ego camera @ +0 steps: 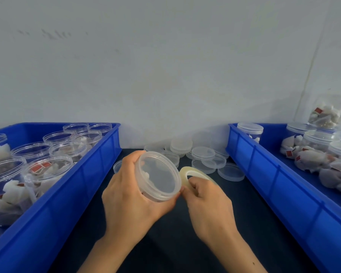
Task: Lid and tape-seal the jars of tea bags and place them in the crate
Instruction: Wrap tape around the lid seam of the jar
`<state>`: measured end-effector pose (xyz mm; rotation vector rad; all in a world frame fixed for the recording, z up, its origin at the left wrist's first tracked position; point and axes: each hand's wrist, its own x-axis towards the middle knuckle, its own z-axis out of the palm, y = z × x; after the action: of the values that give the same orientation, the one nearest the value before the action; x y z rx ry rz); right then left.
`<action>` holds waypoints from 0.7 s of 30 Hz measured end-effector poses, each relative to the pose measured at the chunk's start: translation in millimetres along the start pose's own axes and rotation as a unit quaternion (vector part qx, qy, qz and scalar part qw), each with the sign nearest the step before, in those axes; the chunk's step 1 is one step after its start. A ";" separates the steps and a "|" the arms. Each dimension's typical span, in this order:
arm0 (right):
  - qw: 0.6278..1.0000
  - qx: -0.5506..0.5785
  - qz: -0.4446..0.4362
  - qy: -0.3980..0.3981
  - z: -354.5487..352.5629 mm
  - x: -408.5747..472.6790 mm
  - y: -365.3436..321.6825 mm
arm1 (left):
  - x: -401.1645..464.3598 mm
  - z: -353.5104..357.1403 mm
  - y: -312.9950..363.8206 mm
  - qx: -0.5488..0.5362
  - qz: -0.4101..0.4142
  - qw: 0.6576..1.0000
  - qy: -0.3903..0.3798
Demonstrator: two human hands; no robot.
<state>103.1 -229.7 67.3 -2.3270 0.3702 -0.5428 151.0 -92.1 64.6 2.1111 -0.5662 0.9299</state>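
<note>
Dark tabletop between two blue crates: the left hand [126, 192] grasps a lidded jar [158, 176] tilted in mid-air while the right hand [205, 196] pinches the tape roll [187, 174] against its rim (sealing looks underway), so next comes winding tape round the lid seam.

1. Two blue crates: the left crate [98, 174] and the right crate [264, 174], on either side of the tape roll [195, 175].
2. One tape roll.
3. One lidded jar [158, 176], touching the tape roll's left side.
4. Open jars [47, 170] in the left crate: about nine, some cut off.
5. Loose lids [203, 153] behind the tape roll: roughly ten, stacked and blurred.
6. Two hands.
</note>
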 end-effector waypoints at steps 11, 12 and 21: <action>0.998 0.042 0.048 -0.012 -1.7 10.3 5.4 | 2.3 4.2 10.0 0.012 -0.012 1.000 -0.019; 0.998 0.046 0.050 -0.012 -2.1 11.0 5.5 | 1.8 4.2 10.9 0.006 -0.018 1.000 -0.022; 0.997 0.043 0.070 -0.003 3.0 15.6 10.3 | 3.0 4.4 10.0 0.009 -0.007 0.999 -0.036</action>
<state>117.0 -241.6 62.4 -2.1996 0.4941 -0.4748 148.4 -102.0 69.4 2.1697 -0.5816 0.8569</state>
